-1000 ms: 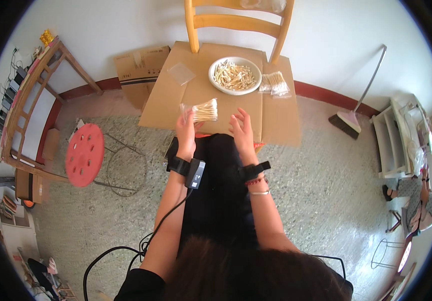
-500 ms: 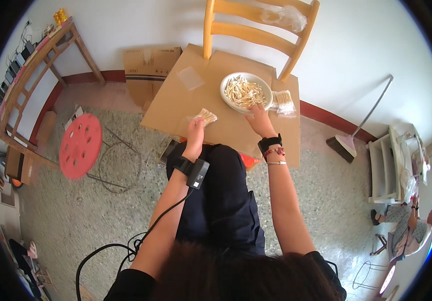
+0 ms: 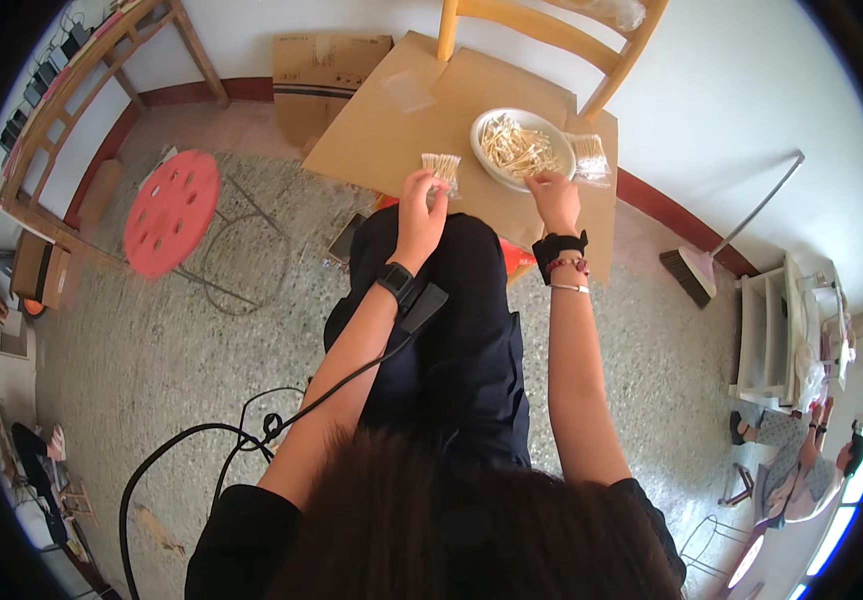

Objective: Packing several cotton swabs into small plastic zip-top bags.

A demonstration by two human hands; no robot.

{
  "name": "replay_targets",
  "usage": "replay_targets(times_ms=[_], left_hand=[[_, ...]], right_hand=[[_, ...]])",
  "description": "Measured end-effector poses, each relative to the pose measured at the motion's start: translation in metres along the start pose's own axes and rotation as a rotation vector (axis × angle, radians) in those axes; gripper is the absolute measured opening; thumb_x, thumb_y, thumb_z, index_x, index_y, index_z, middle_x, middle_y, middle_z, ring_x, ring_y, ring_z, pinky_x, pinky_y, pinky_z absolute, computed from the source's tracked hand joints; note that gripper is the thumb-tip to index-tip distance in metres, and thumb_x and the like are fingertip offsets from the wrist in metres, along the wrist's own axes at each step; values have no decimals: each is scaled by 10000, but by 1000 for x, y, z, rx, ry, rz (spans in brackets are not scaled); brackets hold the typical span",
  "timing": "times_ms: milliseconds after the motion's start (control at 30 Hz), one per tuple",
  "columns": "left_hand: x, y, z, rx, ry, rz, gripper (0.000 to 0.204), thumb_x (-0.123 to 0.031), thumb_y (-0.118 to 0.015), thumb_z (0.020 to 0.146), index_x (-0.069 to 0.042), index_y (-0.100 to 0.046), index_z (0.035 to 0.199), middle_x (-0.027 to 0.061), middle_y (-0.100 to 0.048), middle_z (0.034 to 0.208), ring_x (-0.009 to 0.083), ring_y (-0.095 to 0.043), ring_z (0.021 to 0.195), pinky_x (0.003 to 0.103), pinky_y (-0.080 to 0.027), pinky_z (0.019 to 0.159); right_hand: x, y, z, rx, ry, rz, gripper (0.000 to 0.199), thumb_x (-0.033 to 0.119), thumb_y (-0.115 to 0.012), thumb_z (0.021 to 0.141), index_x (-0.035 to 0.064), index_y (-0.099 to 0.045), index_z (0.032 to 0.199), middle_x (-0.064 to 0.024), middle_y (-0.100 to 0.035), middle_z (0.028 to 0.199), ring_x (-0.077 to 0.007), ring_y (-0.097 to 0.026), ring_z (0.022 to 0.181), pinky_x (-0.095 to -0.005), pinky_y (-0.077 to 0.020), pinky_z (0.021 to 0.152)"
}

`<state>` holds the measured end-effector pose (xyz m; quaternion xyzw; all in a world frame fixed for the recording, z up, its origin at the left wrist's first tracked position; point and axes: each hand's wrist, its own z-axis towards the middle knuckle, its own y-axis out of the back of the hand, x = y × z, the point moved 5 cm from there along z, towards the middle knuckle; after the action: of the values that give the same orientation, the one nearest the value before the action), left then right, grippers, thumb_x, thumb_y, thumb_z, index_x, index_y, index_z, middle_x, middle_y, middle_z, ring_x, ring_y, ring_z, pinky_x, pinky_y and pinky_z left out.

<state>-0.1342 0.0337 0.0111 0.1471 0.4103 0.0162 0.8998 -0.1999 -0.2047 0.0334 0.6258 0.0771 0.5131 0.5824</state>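
Note:
My left hand (image 3: 421, 200) holds a small clear bag of pale wooden sticks (image 3: 441, 168) upright over the brown cardboard sheet (image 3: 391, 140). My right hand (image 3: 554, 195) reaches to the near rim of a white bowl (image 3: 521, 148) filled with the same loose sticks, its fingers pinched at the rim; whether they hold a stick is too small to tell. A filled clear bag of sticks (image 3: 589, 158) lies just right of the bowl. An empty clear bag (image 3: 409, 90) lies on the cardboard's far left part.
The cardboard rests on a wooden chair (image 3: 551, 30) against the white wall. A cardboard box (image 3: 326, 70) stands at the wall, a red perforated stool (image 3: 169, 212) and a wooden shelf (image 3: 71, 100) at left, a broom (image 3: 711, 262) at right. A black cable (image 3: 251, 430) trails on the floor.
My right hand has gone from the cardboard forward to the bowl's rim. My left hand has lifted the bag of sticks slightly. The view has tilted.

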Motion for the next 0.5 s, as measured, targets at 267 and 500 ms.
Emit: replay_targets(times_ms=[267, 500], left_hand=[[1, 9, -21, 102, 235, -493, 83, 16, -488, 899, 12, -569, 917, 74, -610, 996, 142, -606, 896, 257, -476, 796], [-27, 19, -35, 369, 523, -653, 215, -167, -513, 946, -1, -597, 1053, 65, -629, 972, 118, -587, 860, 252, -476, 746]], right_hand=[[-9, 47, -54, -371, 5, 331, 223, 264, -683, 803, 45, -688, 843, -118, -682, 781, -250, -653, 716, -368, -496, 659], [22, 1, -161, 103, -245, 1198, 144, 188, -592, 903, 66, -625, 972, -19, -658, 883, -43, -526, 669, -187, -430, 573]])
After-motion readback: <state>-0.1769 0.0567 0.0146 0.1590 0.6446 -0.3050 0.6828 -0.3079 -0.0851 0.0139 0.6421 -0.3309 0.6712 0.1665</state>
